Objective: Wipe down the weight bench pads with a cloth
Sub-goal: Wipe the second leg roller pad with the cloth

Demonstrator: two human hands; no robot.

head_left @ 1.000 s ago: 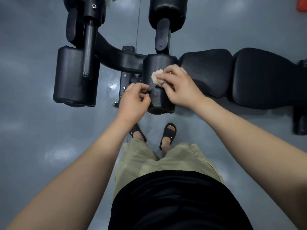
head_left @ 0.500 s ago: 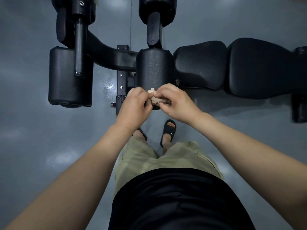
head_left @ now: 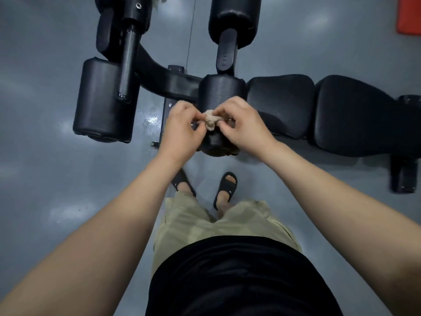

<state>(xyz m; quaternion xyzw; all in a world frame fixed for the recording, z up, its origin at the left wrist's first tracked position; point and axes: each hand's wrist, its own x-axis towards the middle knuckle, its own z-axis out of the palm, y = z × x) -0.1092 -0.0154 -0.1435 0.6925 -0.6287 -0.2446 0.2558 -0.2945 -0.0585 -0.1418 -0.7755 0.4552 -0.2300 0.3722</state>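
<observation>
Head view, looking straight down. Weight bench runs left to right across the upper frame: back pad [head_left: 360, 115] cut by the right edge, seat pad [head_left: 280, 103] just beside it, then the near roller pad [head_left: 219, 92] touching the seat pad's left end. A second roller pad [head_left: 102, 103] sits well apart to the left, joined by a black frame arm [head_left: 166, 80]; a third roller pad [head_left: 234, 17] is cut by the top edge. Bench foot [head_left: 405, 176] stands at lower right. Grey floor [head_left: 45, 179] lies open along the whole left side and in the strip between the bench and the person's sandals [head_left: 227, 185], which stand just below the near roller pad's end face. Orange object [head_left: 410, 17] at the top right corner, too cropped to identify. Both hands meet over the near half of the near roller pad. Cloth [head_left: 210, 120], small, beige and bunched, sits between them on top of that pad. Left hand [head_left: 182, 133]: fingers curled, thumb and fingertips pinching the cloth's left edge. Right hand [head_left: 243, 124]: fingers curled over, gripping the cloth's right side. Cannot tell whether the cloth is pressed onto the pad surface or only held just above it.
</observation>
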